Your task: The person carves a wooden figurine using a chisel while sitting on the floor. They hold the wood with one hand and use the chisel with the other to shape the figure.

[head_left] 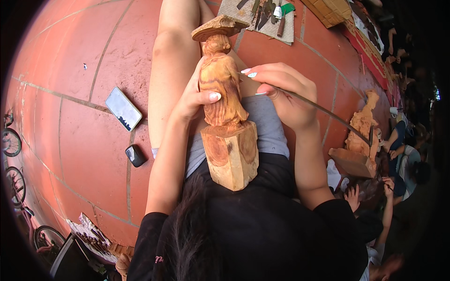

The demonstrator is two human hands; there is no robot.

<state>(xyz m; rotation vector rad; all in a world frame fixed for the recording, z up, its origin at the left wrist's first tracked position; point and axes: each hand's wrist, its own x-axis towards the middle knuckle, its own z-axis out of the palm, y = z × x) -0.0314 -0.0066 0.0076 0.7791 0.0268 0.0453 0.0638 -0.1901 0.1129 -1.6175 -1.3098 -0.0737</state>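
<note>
A carved wooden figure [221, 89] in a draped robe stands over my lap, with a wide flat hat-like slab [220, 27] on top and a rough faceted block [229, 157] as its base. My left hand [196, 96] is closed around the figure's left side, its thumb pressed on the robe. Close beside the figure's right side, my right hand [288, 93] pinches a long thin dark rod-like tool [323, 110]. One end points at the carving; whether it touches cannot be made out. The other end runs out to the right and looks bent.
A phone [123, 108] and a small black case [135, 155] lie on the red tiled floor at left. Several carving tools [265, 14] rest on a mat [286, 35] ahead. Another wooden carving [361, 131] stands at right, near other people [408, 164]. Bicycles [16, 187] stand far left.
</note>
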